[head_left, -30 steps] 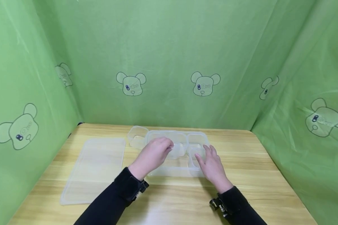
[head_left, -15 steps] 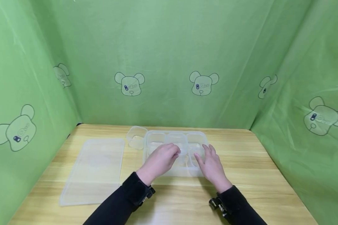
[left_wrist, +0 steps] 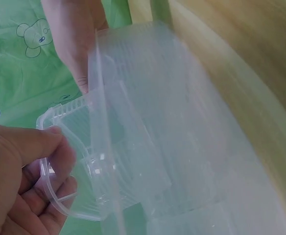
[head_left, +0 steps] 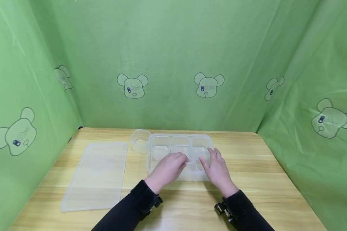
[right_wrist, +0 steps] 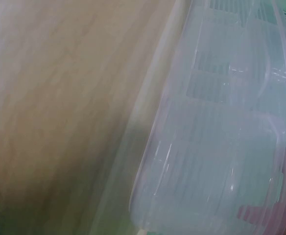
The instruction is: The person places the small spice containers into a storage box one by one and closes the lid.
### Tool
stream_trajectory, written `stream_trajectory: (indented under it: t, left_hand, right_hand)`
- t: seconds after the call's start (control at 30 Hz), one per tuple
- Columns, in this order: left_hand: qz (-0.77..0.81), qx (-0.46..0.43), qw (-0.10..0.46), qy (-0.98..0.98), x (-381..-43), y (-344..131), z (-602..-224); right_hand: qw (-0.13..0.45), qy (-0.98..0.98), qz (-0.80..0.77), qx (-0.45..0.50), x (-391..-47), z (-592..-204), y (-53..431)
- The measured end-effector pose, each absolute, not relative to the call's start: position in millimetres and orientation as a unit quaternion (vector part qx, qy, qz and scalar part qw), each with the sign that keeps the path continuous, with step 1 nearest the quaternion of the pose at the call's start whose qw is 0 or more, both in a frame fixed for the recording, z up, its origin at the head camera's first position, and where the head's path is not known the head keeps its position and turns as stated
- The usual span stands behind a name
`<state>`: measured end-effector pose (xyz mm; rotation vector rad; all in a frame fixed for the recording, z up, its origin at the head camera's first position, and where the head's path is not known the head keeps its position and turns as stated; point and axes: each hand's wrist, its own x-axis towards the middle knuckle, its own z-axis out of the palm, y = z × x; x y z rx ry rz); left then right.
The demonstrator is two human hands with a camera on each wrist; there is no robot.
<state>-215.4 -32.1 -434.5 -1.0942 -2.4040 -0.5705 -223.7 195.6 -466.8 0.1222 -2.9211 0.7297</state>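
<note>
My left hand (head_left: 169, 170) pinches the rim of a small clear plastic container (left_wrist: 67, 115) between thumb and fingers. That container is partly down inside a large clear storage box (head_left: 177, 177), near its front middle. My right hand (head_left: 218, 170) rests at the right end of the box, its thumb and fingers spread and touching the plastic there. Other small clear containers sit inside the box, including one at the back left (head_left: 160, 152). In the right wrist view the box wall (right_wrist: 206, 147) fills the right side, and the right hand shows only at the edge.
A flat translucent lid (head_left: 95, 176) lies on the wooden table (head_left: 277, 192) to the left. One loose small clear container (head_left: 140, 141) stands beside the box's back left corner. Green cloth (head_left: 173, 48) with bear drawings surrounds the table on three sides.
My left hand has moved right and toward me with the small container, from the back of the box to its front middle. My right hand has stayed in place.
</note>
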Motion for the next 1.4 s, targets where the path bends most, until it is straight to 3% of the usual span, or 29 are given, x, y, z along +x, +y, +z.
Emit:
stream_trajectory:
  t: [1.4]
  left_hand:
    - [-0.186, -0.365, 0.095, -0.907, -218.6, -23.0, -443.9]
  right_hand:
    - [0.080, -0.966, 0.241, 0.045, -220.9, -465.4, 193.5]
